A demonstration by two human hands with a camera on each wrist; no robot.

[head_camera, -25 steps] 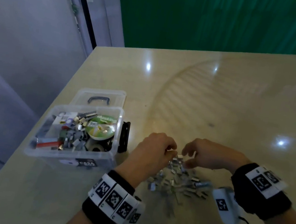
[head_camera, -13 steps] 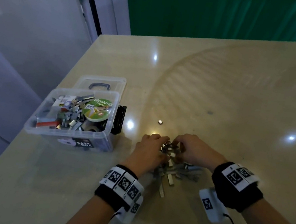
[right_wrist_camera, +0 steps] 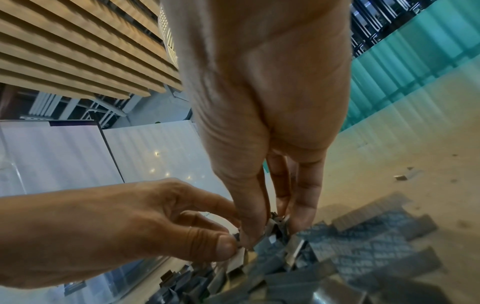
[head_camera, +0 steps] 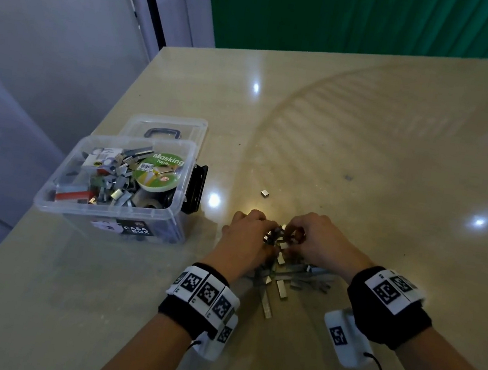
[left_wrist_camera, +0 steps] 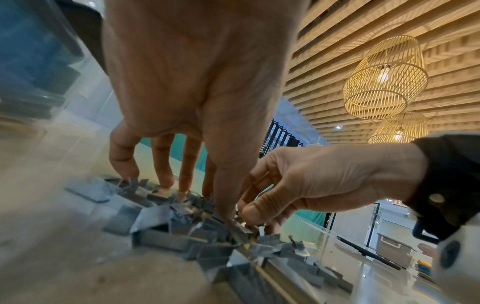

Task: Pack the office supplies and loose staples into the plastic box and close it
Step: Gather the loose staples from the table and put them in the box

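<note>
A clear plastic box (head_camera: pixel 167 224) stands open at the left, holding a green masking tape roll (head_camera: pixel 158 175), staple strips and other supplies. Its lid (head_camera: pixel 165 128) lies behind it. A pile of loose staples (head_camera: pixel 289 278) lies on the table to the right of the box. My left hand (head_camera: pixel 260 235) and right hand (head_camera: pixel 292 235) meet over the pile's far end, fingers curled down, each pinching staples (right_wrist_camera: pixel 270 236). The left wrist view shows my left hand (left_wrist_camera: pixel 197 201) with its fingertips in the staples (left_wrist_camera: pixel 182 226). In the right wrist view my right hand (right_wrist_camera: pixel 272 232) pinches a clump.
One stray staple block (head_camera: pixel 264 192) lies on the beige table (head_camera: pixel 396 176) just beyond my hands. A black latch (head_camera: pixel 196 188) hangs on the box's right side. The table's left edge runs close past the box. A green curtain (head_camera: pixel 356 18) hangs behind.
My hands have closed in on each other over the far end of the pile and bunched the staples between them. A single staple block now shows beyond the hands.
</note>
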